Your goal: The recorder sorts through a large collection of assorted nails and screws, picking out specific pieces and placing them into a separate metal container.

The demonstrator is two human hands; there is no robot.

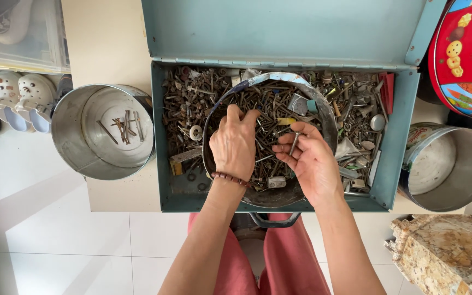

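Rusty bolt [294,143] pinched in right hand [311,163]

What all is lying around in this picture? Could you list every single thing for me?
Metal box: one, pale blue, lid open, centre, full of rusty screws and bits.
Round tin: one, grey, inside the box, heaped with nails.
Tin on the left: one, silver, a few nails inside.
Tin on the right: one, silver, inside looks bare.
Red tin: one, patterned, top right.
Shoes: a white pair, far left.
Stone block: one, beige, bottom right.
Bolt: one, grey, in the right hand.
Left hand: in the nails, beaded bracelet.
Right hand: pinching the bolt.
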